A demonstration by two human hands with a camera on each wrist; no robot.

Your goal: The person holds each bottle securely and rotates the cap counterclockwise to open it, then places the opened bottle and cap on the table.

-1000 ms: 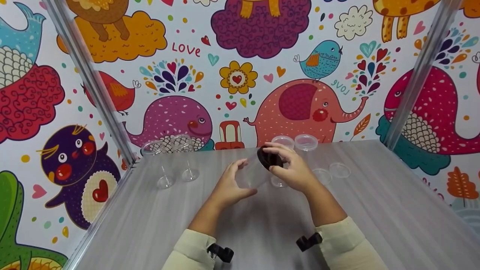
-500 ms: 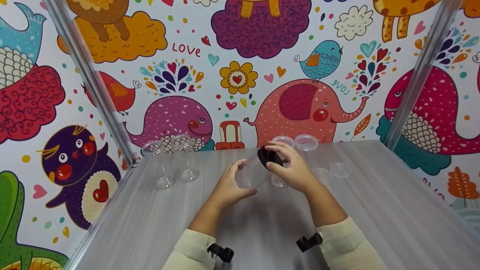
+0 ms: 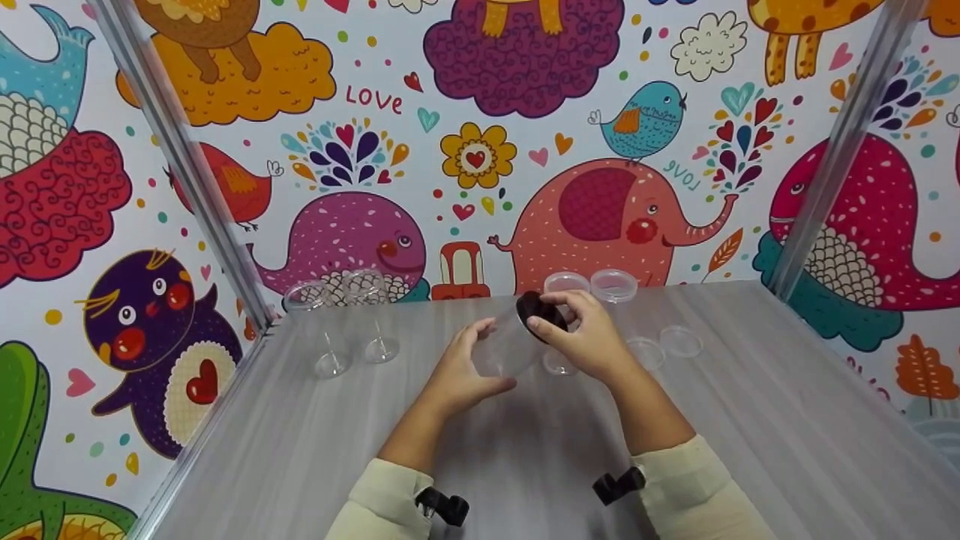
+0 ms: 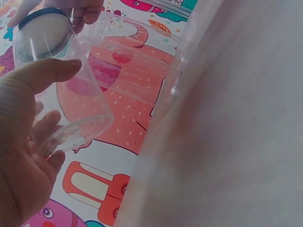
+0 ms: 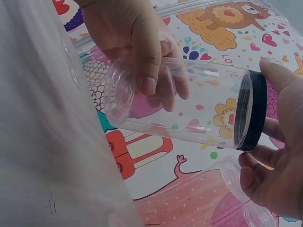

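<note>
A clear plastic jar [image 5: 189,101] is held tilted above the table, its black lid [image 5: 258,111] on the mouth end. My left hand [image 3: 461,375] grips the jar's body near the base, thumb on one side and fingers round the other, as the left wrist view shows. With thumb and fingers my right hand [image 3: 589,334] holds the rim of the black lid. Behind the hands stand two clear jars, one with its rim [image 3: 613,285] showing above my right hand; their bodies are partly hidden.
Two more clear jars, a left one [image 3: 319,330] and another [image 3: 371,319], stand at the back left of the grey table [image 3: 285,450]. A clear round disc [image 3: 681,341] lies at the back right. A cartoon-printed wall [image 3: 472,90] closes off the back.
My right fingers and thumb have shifted round the lid's rim, and the lid has turned slightly. The left hand and the jar stay nearly in place.
</note>
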